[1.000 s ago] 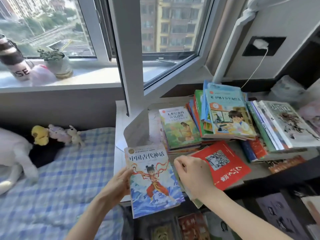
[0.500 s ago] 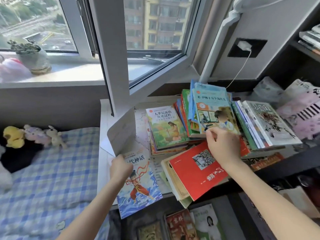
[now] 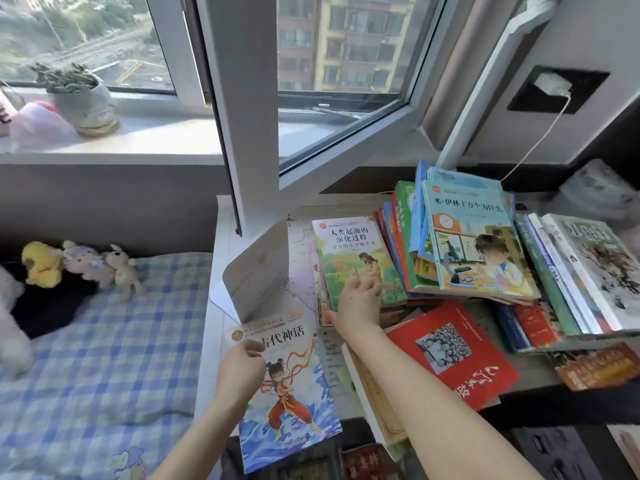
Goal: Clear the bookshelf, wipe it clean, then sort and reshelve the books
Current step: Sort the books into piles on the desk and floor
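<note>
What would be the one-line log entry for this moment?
left hand: holds blue book | right hand: touches green book | red book: lies flat
</note>
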The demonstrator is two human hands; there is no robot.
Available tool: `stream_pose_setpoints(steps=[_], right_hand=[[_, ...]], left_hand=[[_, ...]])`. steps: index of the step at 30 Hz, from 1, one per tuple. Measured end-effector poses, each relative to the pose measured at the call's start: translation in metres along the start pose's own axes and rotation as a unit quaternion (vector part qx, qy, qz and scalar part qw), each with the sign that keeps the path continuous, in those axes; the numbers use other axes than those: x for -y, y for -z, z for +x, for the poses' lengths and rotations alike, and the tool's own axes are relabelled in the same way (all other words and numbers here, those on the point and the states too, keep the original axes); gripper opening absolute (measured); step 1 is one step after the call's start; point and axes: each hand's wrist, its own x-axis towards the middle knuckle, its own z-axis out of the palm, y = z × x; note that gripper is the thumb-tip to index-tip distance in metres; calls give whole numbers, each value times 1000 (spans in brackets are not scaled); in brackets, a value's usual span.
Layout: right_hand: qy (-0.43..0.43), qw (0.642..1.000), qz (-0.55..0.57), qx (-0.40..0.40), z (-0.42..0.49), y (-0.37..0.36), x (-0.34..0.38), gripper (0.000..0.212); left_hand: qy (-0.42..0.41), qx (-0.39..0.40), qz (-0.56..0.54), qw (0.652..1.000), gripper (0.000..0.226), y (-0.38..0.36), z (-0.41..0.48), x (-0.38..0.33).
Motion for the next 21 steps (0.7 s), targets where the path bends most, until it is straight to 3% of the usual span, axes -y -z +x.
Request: stream_pose_setpoints(steps=[5, 8, 11, 13, 15, 17, 21], right_hand=[[41, 999, -15, -9, -9, 1, -7, 82], [79, 988, 111, -73, -23, 26, -17, 48], [82, 933, 292, -195, -48, 50, -26, 26], [93, 892, 356, -262, -77, 59, -26, 31], [143, 888, 341, -273, -103, 55, -19, 31], [199, 901, 278, -269, -122, 43, -6, 31], [290, 918, 81, -256, -150, 16, 13, 27]], left_hand=[[-14, 16, -9, 1000, 30, 0, 4, -11], [-25, 39, -59, 997, 22, -10, 3, -33], [-56, 87, -147, 984, 20, -14, -5, -60], [-63, 129, -232, 962, 21, -12, -16, -78], [-45, 163, -324, 931, 30, -7, -25, -88], [-24, 178, -349, 920, 38, 2, -30, -90], [-33, 162, -236, 958, 32, 19, -35, -69]])
